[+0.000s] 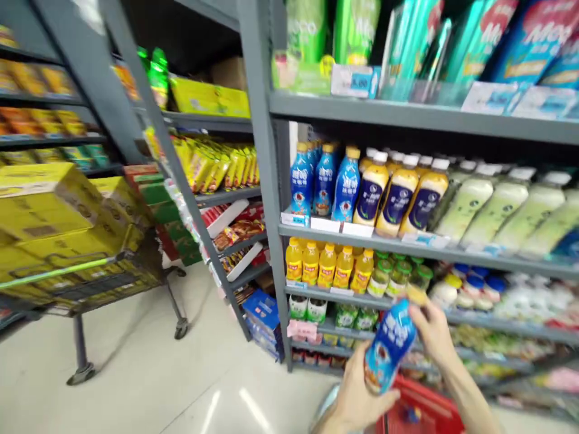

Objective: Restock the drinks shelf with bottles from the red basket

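Note:
A blue plastic drink bottle (391, 343) with a yellow cap is tilted between my two hands. My left hand (359, 386) is closed around its lower part, thumb across the base. Up at the neck and cap, my right hand (429, 325) grips with its fingers. Below the bottle is a red plastic basket (425, 404), partly hidden by my arms, with a small blue thing inside that I cannot make out. Matching blue bottles (347, 185) stand on the shelf in front, beside yellow bottles with dark labels (404, 196).
Grey shelving (262, 181) rises ahead, its lower tiers holding small orange bottles (326, 265) and jars. Snack packets (221, 166) fill the side shelves. A wheeled cart (108, 289) loaded with yellow cartons (58, 199) stands on the pale floor (212, 349) at left.

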